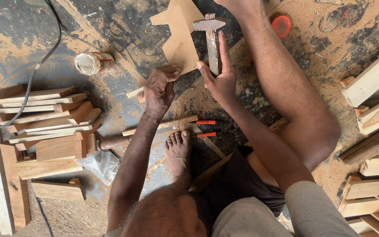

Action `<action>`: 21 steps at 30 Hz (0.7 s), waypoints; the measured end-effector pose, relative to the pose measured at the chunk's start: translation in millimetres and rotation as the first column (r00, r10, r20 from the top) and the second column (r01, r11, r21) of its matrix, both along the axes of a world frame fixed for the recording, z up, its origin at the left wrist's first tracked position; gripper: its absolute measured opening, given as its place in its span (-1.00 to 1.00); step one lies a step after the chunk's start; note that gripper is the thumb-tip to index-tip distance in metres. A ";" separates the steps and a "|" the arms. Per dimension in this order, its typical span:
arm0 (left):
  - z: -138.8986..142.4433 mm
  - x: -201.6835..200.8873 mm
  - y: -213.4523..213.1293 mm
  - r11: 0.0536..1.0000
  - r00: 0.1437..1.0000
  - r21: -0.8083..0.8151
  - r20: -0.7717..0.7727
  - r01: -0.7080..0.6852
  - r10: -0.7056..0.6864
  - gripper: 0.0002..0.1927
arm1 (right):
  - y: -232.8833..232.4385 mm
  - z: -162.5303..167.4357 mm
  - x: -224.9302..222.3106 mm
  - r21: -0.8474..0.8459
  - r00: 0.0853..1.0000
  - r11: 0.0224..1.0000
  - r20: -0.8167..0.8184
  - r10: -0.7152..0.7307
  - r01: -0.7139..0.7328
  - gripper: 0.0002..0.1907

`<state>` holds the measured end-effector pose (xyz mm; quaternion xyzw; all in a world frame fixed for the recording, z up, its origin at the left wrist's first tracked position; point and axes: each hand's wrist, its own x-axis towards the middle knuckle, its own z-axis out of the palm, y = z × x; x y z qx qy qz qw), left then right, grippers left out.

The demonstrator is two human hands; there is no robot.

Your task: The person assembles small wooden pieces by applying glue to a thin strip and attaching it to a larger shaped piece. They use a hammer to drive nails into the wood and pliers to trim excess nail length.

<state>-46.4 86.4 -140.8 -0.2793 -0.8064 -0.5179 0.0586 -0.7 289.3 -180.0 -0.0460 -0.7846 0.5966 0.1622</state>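
I sit on a dusty floor with one bare foot (178,149) drawn in and the other leg stretched out. My right hand (218,77) grips the wooden handle of a hammer (212,41), its metal head pointing away from me. My left hand (159,87) is closed on a small wooden stick (134,92) at the near edge of a flat, angular cut-out board (178,37). The two hands are a palm's width apart beside that board.
A stack of short wooden planks (44,118) lies at the left, with a black cable (36,66) above it. A small tin (94,62) and a red lid (281,25) lie on the floor. Orange-handled pliers (205,128) and a wood strip (161,125) lie near my foot. Wooden frames (373,131) stand at the right.
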 end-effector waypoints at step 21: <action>-3.6 2.4 5.4 0.997 0.996 -0.033 -0.050 -0.069 0.067 -0.74 | 1.0 -5.1 0.1 0.055 1.000 0.998 0.001 -0.004 0.004 -0.16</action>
